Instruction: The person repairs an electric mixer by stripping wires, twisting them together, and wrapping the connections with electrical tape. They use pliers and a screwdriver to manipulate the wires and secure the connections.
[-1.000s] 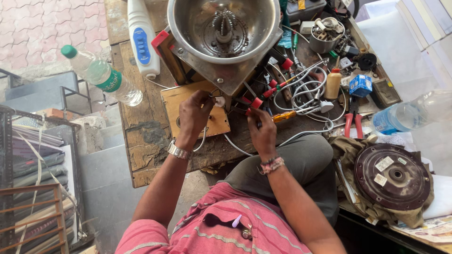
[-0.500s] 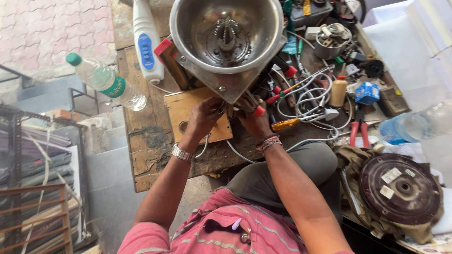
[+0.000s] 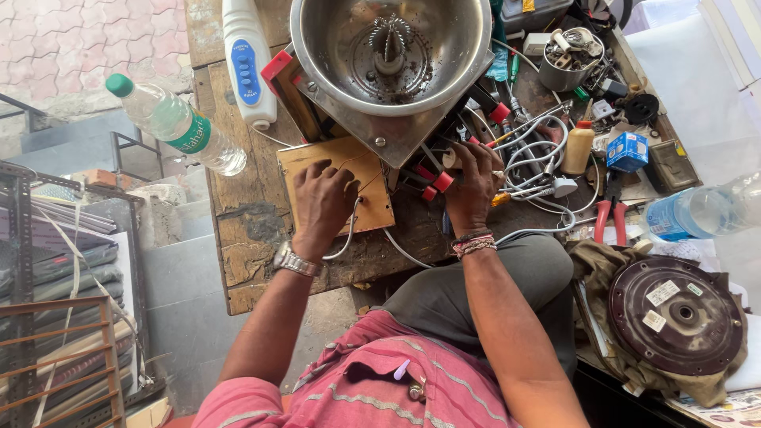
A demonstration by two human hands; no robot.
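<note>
A steel bowl machine [image 3: 444, 95] with a spiked centre stands on the worn wooden workbench [image 3: 246, 230]. My left hand [image 3: 323, 198], a watch on its wrist, rests palm down on a small wooden board [image 3: 372, 170] in front of the machine, fingers curled over a white wire [image 3: 349, 234]. My right hand [image 3: 474, 181], with bracelets at the wrist, reaches under the machine's front corner and grips red-capped leads [image 3: 441, 183] among tangled wires.
A plastic water bottle [image 3: 178, 123] and a white and blue tube [image 3: 247, 63] lie at the left. At the right are white cables [image 3: 539, 170], red-handled pliers [image 3: 609, 218], a small bottle [image 3: 577, 148], a blue box [image 3: 628, 150], a tin of parts [image 3: 564, 55] and a dark round disc [image 3: 678, 313].
Both hands have moved forward toward the machine. The left now lies flat on the wooden board, and the right has gone in under the machine's corner with the red-capped leads.
</note>
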